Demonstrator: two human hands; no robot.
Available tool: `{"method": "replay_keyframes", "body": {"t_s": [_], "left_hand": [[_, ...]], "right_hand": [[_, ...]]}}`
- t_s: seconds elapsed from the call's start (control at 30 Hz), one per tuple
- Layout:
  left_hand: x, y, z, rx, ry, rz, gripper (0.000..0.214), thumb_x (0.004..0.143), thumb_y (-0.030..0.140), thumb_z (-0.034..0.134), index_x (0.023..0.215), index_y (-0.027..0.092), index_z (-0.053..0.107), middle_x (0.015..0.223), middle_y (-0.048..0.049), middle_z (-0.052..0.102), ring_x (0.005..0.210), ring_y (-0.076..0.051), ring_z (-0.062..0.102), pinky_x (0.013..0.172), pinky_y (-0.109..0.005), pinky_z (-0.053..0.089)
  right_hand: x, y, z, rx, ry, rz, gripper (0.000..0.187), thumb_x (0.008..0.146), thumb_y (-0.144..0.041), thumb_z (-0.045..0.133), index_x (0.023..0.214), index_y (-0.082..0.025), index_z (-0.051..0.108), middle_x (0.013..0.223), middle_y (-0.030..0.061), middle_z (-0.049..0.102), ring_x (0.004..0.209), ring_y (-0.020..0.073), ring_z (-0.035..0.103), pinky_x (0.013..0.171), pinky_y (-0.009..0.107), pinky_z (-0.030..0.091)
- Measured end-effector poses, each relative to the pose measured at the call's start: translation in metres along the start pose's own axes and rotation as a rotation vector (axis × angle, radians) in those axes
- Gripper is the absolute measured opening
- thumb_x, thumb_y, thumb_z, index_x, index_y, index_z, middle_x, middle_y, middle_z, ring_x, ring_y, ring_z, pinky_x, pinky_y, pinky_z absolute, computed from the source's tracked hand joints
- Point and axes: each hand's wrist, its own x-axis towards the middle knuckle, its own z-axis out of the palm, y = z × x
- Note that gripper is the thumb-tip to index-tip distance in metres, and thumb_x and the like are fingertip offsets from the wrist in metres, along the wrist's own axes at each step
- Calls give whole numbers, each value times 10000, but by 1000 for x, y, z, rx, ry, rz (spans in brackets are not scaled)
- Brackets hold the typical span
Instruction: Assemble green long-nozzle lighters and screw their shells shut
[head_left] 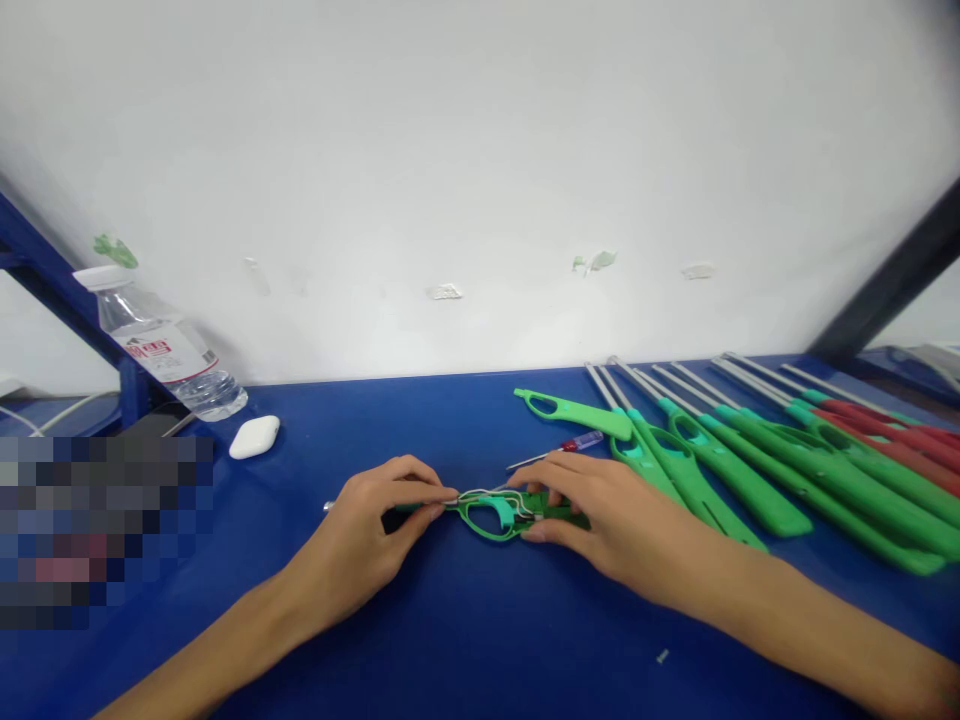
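An opened green stick lighter [480, 532] lies across the middle of the blue table, its teal trigger and thin pale wires exposed. My left hand [386, 510] pinches the neck end between thumb and fingertips. From the other side, my right hand [600, 505] is closed around the handle, its thumb along the near edge and its fingers over the far edge. The handle's right end is mostly hidden by that hand. Behind the right hand lie a screwdriver [581, 441] with a red and purple handle and a loose light-green lighter shell half [581, 414].
Several green lighters [750, 480] with metal rods lie in a row at the right, with red lighters [911, 450] beyond them. A water bottle [169, 345] leans at the left near a white earphone case [255, 437]. A small screw [662, 656] lies at front right. A white wall [480, 180] stands behind.
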Motion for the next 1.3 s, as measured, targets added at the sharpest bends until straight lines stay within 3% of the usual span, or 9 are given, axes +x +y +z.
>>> {"method": "replay_keyframes", "body": {"t_s": [0.13, 0.4, 0.6, 0.77, 0.97, 1.07, 1.2, 1.3], "left_hand": [[0, 4, 0, -36, -6, -45, 289, 1002, 174, 554, 1030, 276, 824, 1005, -29, 741, 836, -164, 694, 691, -260, 535], [3, 0, 5, -96, 22, -103, 228, 975, 184, 629, 903, 261, 831, 958, -23, 731, 836, -167, 701, 716, -267, 547], [0, -1, 7, -32, 28, -37, 255, 995, 196, 592, 879, 240, 814, 958, -33, 700, 816, -169, 665, 706, -284, 522], [-5, 10, 4, 74, 16, 48, 175, 976, 188, 583, 979, 200, 757, 1042, -60, 657, 928, -208, 633, 847, -361, 507], [-4, 11, 6, 136, 30, 77, 176, 993, 161, 604, 832, 178, 670, 921, -28, 630, 813, -170, 608, 737, -295, 484], [-4, 7, 9, 109, 7, 96, 148, 998, 122, 601, 947, 209, 709, 945, -3, 648, 795, -143, 621, 724, -257, 489], [-5, 5, 11, 98, -11, 134, 290, 1032, 100, 541, 1152, 281, 733, 1015, 0, 657, 857, -144, 641, 758, -249, 501], [-6, 3, 12, 108, -8, 145, 322, 1046, 109, 517, 1250, 262, 715, 1054, -24, 652, 886, -158, 643, 775, -267, 512]], "right_hand": [[-1, 0, 1, 0, -3, 6, 317, 982, -305, 685, 1296, -288, 650, 1242, 50, 711, 999, 247, 693, 867, 374, 554], [1, -1, -1, 4, -5, 8, 316, 982, -296, 692, 1293, -283, 644, 1245, 32, 705, 1002, 235, 682, 871, 360, 539], [1, 1, 1, 11, 0, -1, 320, 970, -281, 712, 1283, -292, 644, 1209, 20, 711, 987, 230, 680, 858, 350, 528], [2, -1, 2, 15, -3, -19, 326, 971, -282, 718, 1285, -297, 633, 1188, 12, 713, 986, 232, 681, 874, 360, 518], [0, -7, 2, 24, -37, -56, 293, 996, -287, 687, 1282, -310, 626, 1194, 2, 702, 1056, 229, 676, 902, 348, 506], [-1, -9, 2, 24, -48, -55, 246, 998, -275, 684, 1240, -289, 637, 1152, 4, 700, 1004, 222, 679, 864, 346, 507], [-1, -9, 1, 29, -52, -55, 155, 994, -256, 690, 1143, -274, 649, 1079, -11, 694, 942, 204, 671, 811, 328, 493], [-1, -9, 1, 38, -41, -50, 146, 989, -242, 696, 1121, -273, 639, 1067, -22, 691, 919, 191, 666, 782, 310, 483]]}}
